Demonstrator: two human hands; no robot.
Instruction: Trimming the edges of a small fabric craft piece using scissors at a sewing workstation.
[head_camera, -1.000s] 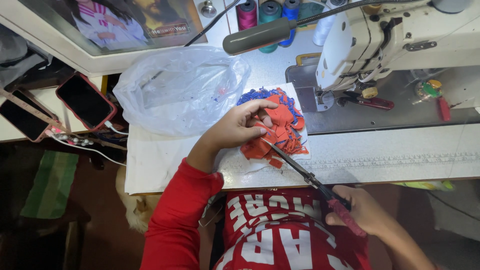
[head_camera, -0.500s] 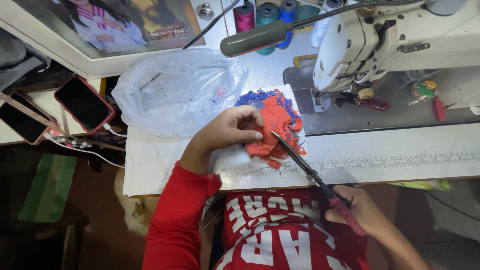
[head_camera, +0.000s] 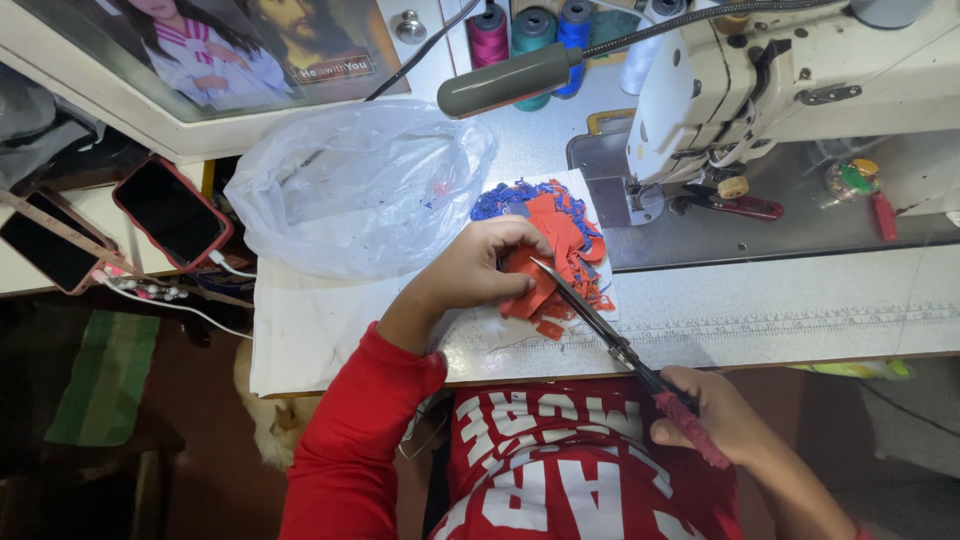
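Since a moment ago, scissors (head_camera: 590, 315) slid deeper into the orange fabric piece (head_camera: 535, 285) on the tabletop (head_camera: 800, 310); left hand (head_camera: 480, 265) fingers pinch it, right hand (head_camera: 715, 415) fingers grip the handles.

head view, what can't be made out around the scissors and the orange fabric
- Scissors: handles hidden inside the right hand.
- Orange fabric piece: its left part is covered by the left hand.
- Blue scraps: too small and tangled to count.
- Sewing machine: top cut off by the frame edge.
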